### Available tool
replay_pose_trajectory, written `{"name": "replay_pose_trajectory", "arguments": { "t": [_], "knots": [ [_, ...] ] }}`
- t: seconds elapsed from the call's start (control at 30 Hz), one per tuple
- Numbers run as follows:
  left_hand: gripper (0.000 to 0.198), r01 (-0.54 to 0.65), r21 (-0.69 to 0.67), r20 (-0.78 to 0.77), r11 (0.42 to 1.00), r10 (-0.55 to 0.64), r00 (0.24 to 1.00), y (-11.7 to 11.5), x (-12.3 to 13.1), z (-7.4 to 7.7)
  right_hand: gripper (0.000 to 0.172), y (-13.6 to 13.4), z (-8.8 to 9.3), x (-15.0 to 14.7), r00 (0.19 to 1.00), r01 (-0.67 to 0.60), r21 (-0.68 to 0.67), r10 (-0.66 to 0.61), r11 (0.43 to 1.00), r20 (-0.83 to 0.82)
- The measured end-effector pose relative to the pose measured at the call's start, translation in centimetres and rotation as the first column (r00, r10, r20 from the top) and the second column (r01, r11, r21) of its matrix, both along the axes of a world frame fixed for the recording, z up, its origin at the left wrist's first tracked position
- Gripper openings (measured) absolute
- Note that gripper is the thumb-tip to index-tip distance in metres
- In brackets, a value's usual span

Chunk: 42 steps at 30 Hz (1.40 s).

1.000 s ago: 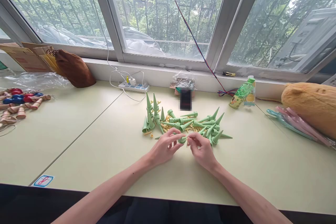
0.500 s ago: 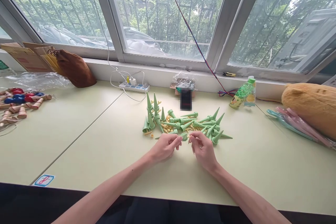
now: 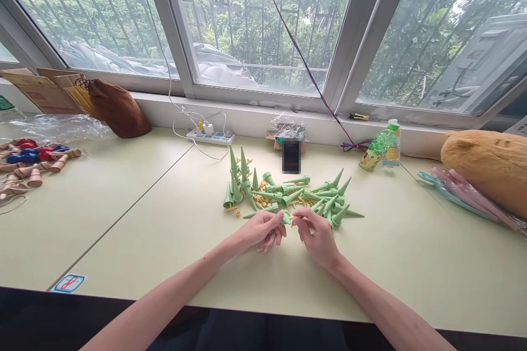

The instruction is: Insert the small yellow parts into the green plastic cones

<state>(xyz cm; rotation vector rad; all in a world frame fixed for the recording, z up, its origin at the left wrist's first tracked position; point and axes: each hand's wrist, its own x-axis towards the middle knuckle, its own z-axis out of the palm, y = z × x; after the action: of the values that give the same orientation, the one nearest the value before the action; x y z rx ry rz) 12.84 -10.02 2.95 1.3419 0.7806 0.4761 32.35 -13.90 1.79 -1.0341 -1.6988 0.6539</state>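
Between thumb and fingers, my left hand (image 3: 263,230) holds a small green piece (image 3: 285,218). My right hand (image 3: 315,233) pinches a small yellow piece (image 3: 293,219) right beside the green one; whether the two touch is hard to tell. Just beyond both hands lies a pile of green cone-shaped spikes (image 3: 292,196), mixed with small yellow pieces (image 3: 262,201). At the pile's left side several green spikes (image 3: 244,164) stand upright.
A blurred dark rectangle (image 3: 291,156) is behind the pile. Farther back are a power strip (image 3: 211,136) and a green bottle (image 3: 379,146). Wooden toys (image 3: 35,177) lie far left, a plush item (image 3: 486,170) and pink and teal straps (image 3: 465,197) at right.
My left hand has turned slightly, with its lower fingers spread more, and the green piece has shifted a little left and down. My right hand has moved slightly left with the yellow piece.
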Motion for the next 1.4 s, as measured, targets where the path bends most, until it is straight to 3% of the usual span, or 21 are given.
{"name": "replay_pose_trajectory", "arguments": {
  "t": [0.33, 0.57, 0.77, 1.0, 1.4],
  "knots": [
    [0.05, 0.04, 0.012, 0.047, 0.999, -0.041, 0.998, -0.1, -0.3, 0.7, 0.016, 0.2, 0.0, 0.1, 1.0, -0.021, -0.011, 0.021, 1.0, -0.005],
    [0.042, -0.077, 0.224, -0.023, 0.972, 0.084, 0.996, -0.5, 0.0, 0.5, 0.017, 0.2, -0.1, 0.1, 0.999, -0.032, -0.04, 0.031, 0.999, -0.044],
    [0.029, -0.148, 0.533, -0.056, 0.833, 0.209, 0.976, -1.1, 0.3, 0.4, 0.014, 0.3, -0.1, 0.1, 0.997, -0.04, -0.048, 0.036, 0.998, -0.067],
    [0.024, -0.152, 0.742, -0.029, 0.653, 0.258, 0.966, -1.1, 0.4, -0.5, 0.014, 0.1, 0.2, 0.0, 0.994, -0.052, -0.046, 0.047, 0.998, -0.094],
    [0.028, -0.147, 0.819, 0.03, 0.555, 0.214, 0.976, -1.1, 0.2, -0.6, 0.013, -0.1, 0.2, 0.0, 0.984, -0.089, -0.063, 0.078, 0.994, -0.161]
  ]
}}
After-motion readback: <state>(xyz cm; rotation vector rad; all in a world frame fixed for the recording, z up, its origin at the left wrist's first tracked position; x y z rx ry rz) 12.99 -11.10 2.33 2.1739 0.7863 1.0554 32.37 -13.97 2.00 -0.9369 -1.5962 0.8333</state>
